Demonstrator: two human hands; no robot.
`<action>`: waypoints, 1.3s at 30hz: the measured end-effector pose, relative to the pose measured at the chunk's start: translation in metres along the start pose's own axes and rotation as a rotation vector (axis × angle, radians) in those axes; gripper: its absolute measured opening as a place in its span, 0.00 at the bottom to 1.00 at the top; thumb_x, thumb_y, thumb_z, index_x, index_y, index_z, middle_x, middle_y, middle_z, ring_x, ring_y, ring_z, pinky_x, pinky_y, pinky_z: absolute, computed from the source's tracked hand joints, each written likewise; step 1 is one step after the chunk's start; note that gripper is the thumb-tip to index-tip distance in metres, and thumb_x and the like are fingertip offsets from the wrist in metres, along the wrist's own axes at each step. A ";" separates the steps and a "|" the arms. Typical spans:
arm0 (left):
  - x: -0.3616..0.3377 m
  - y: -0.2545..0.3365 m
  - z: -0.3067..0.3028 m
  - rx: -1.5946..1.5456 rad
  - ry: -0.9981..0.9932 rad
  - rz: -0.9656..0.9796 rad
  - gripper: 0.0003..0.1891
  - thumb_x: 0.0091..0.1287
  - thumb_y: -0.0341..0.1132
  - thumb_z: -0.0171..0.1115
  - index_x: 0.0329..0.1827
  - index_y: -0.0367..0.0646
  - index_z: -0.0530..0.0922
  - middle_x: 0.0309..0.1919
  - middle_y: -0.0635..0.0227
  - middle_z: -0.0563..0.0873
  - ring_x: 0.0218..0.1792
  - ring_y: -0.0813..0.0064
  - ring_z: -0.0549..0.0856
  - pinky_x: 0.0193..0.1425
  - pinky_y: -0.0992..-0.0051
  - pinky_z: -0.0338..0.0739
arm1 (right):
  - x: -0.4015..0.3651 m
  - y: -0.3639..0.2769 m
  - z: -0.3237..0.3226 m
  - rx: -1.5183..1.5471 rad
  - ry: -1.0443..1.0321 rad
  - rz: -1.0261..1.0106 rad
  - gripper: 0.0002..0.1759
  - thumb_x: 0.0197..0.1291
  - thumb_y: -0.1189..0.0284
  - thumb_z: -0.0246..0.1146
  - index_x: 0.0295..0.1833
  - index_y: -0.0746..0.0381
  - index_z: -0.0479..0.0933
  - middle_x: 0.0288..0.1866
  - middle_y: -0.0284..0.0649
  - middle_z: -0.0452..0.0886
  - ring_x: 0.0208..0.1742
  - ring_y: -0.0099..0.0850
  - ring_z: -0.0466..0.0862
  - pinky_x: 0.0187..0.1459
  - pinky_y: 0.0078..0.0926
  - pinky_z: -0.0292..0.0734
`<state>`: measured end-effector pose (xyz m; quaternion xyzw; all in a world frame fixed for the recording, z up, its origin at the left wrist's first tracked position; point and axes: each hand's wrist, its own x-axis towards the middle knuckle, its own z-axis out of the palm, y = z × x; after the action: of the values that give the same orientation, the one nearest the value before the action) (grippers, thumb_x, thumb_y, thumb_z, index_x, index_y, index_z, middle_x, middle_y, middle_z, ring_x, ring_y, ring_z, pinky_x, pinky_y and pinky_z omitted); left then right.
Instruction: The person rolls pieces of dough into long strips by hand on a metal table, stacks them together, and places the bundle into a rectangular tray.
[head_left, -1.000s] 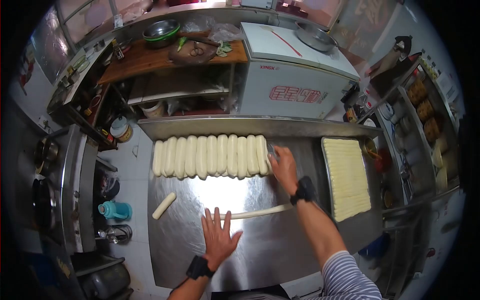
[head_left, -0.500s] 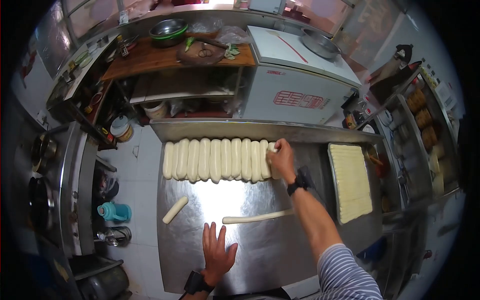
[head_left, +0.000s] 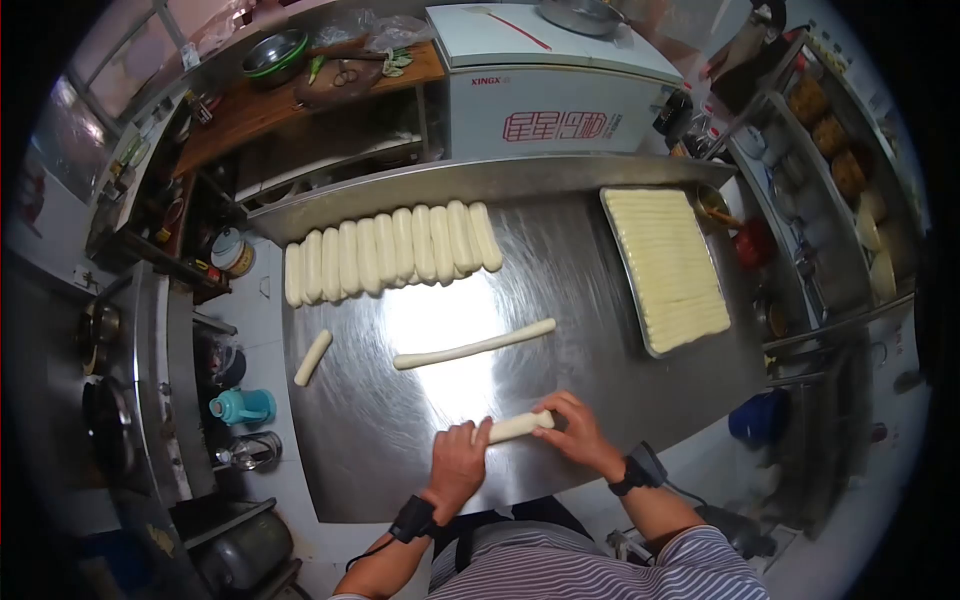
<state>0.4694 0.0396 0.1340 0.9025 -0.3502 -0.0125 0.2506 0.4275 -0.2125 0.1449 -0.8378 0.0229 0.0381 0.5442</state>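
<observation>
Near the front edge of the steel table, a short thick dough roll (head_left: pixel 516 428) lies between my hands. My left hand (head_left: pixel 460 460) is closed round its left end, while my right hand (head_left: pixel 579 436) grips its right end with thumb and fingers. Beyond them, a longer, thinner dough strip (head_left: pixel 475 344) rests on the metal. A short dough piece (head_left: pixel 313 358) lies apart at the left. Towards the back, several thick dough rolls (head_left: pixel 394 250) sit side by side in a row.
On the right of the steel table (head_left: pixel 560 270) stands a metal tray (head_left: pixel 650 347) filled with dough strips laid close together. A raised steel lip (head_left: pixel 520 182) runs along the back. Left, on the floor, are a turquoise thermos (head_left: pixel 243 405) and a metal kettle (head_left: pixel 250 450).
My right hand has come from the row's right end to the table front, with a dough roll. My left hand, spread before, has closed on that roll. The view has shifted.
</observation>
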 end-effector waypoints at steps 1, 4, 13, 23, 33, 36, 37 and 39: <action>-0.007 0.014 0.012 -0.002 -0.118 -0.037 0.21 0.69 0.27 0.58 0.65 0.36 0.81 0.49 0.52 0.84 0.50 0.54 0.83 0.55 0.53 0.76 | -0.017 0.018 -0.006 -0.204 -0.020 -0.068 0.20 0.59 0.72 0.79 0.56 0.62 0.83 0.53 0.43 0.81 0.52 0.43 0.84 0.52 0.35 0.81; -0.026 0.038 0.056 0.171 -0.175 0.075 0.23 0.71 0.31 0.59 0.69 0.35 0.79 0.63 0.44 0.82 0.67 0.45 0.79 0.72 0.45 0.70 | -0.054 0.049 -0.006 -0.400 -0.009 -0.129 0.22 0.55 0.71 0.79 0.55 0.62 0.83 0.58 0.46 0.82 0.60 0.50 0.82 0.61 0.46 0.77; -0.017 0.069 0.105 -0.021 -0.069 -0.201 0.47 0.78 0.60 0.50 0.80 0.18 0.61 0.82 0.24 0.57 0.85 0.28 0.50 0.88 0.39 0.39 | -0.047 0.059 0.044 -0.563 -0.087 -0.415 0.36 0.72 0.62 0.57 0.78 0.75 0.66 0.81 0.66 0.67 0.85 0.56 0.64 0.85 0.53 0.55; -0.046 0.063 0.082 0.269 -0.319 -0.134 0.38 0.76 0.59 0.54 0.83 0.44 0.70 0.82 0.36 0.63 0.83 0.24 0.53 0.83 0.27 0.43 | -0.071 0.076 0.023 -0.817 -0.266 -0.401 0.49 0.69 0.41 0.62 0.83 0.65 0.64 0.85 0.63 0.60 0.85 0.64 0.59 0.84 0.60 0.51; 0.042 -0.006 0.049 0.362 -0.042 -0.346 0.38 0.74 0.55 0.59 0.83 0.43 0.68 0.83 0.34 0.61 0.85 0.33 0.53 0.85 0.31 0.40 | 0.024 0.066 0.005 -0.866 -0.206 -0.344 0.52 0.70 0.32 0.55 0.83 0.62 0.65 0.86 0.58 0.61 0.87 0.58 0.58 0.84 0.64 0.47; -0.060 0.018 0.067 0.268 -0.271 -0.192 0.38 0.72 0.58 0.61 0.82 0.49 0.71 0.83 0.41 0.63 0.84 0.30 0.54 0.85 0.30 0.43 | -0.064 0.076 -0.005 -0.850 -0.311 -0.334 0.49 0.70 0.35 0.58 0.83 0.60 0.66 0.85 0.56 0.63 0.86 0.59 0.59 0.83 0.63 0.52; -0.097 0.027 0.078 0.259 -0.277 -0.196 0.39 0.72 0.59 0.61 0.82 0.49 0.72 0.83 0.42 0.63 0.84 0.28 0.54 0.84 0.30 0.44 | -0.090 0.081 -0.003 -0.856 -0.308 -0.358 0.49 0.69 0.35 0.60 0.83 0.59 0.66 0.85 0.56 0.63 0.86 0.59 0.59 0.83 0.63 0.53; -0.095 0.033 0.073 0.223 -0.253 -0.229 0.40 0.71 0.60 0.62 0.82 0.50 0.71 0.83 0.40 0.63 0.83 0.27 0.54 0.84 0.29 0.43 | -0.085 0.078 -0.004 -0.921 -0.353 -0.319 0.50 0.69 0.34 0.59 0.84 0.58 0.65 0.86 0.56 0.62 0.87 0.59 0.58 0.84 0.63 0.52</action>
<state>0.3625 0.0471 0.0704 0.9498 -0.2729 -0.1153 0.1001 0.3365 -0.2486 0.0834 -0.9644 -0.2162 0.1017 0.1137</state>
